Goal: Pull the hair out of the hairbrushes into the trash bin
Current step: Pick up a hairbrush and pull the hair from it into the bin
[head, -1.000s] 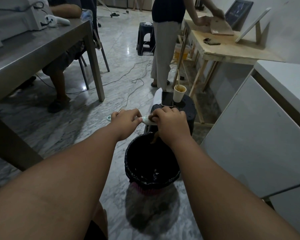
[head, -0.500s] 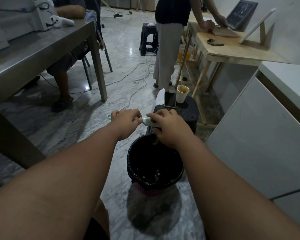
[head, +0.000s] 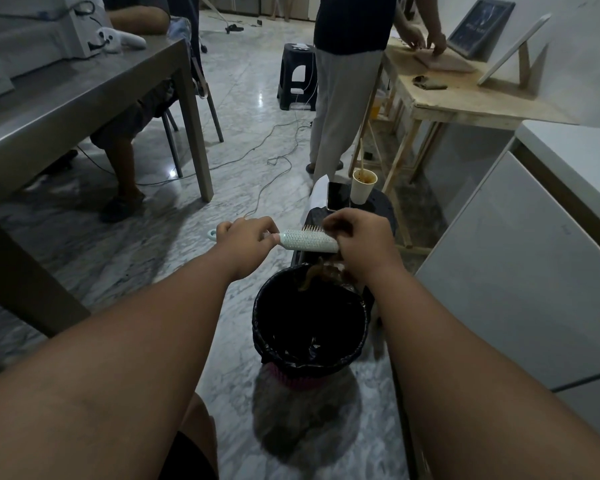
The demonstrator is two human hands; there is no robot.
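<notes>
A pale mint hairbrush [head: 307, 240] lies level above the far rim of the trash bin, bristles pointing away from me. My left hand [head: 248, 237] grips its handle. My right hand [head: 359, 242] is closed at the brush's head end, pinching a clump of brown hair [head: 314, 273] that hangs down over the bin. The bin [head: 267, 327] is pink, lined with a black bag, and stands on the marble floor between my forearms.
A black stool [head: 381, 202] behind the bin carries a phone [head: 338, 195] and a paper cup [head: 362, 185]. White cabinet [head: 516, 271] at right, grey table [head: 84, 95] at left with a seated person. Another person stands at a wooden bench [head: 465, 98]. Cables cross the floor.
My right hand has slid toward the brush's end, uncovering the brush head, and the pulled hair now dangles lower over the bin. The view has shifted slightly.
</notes>
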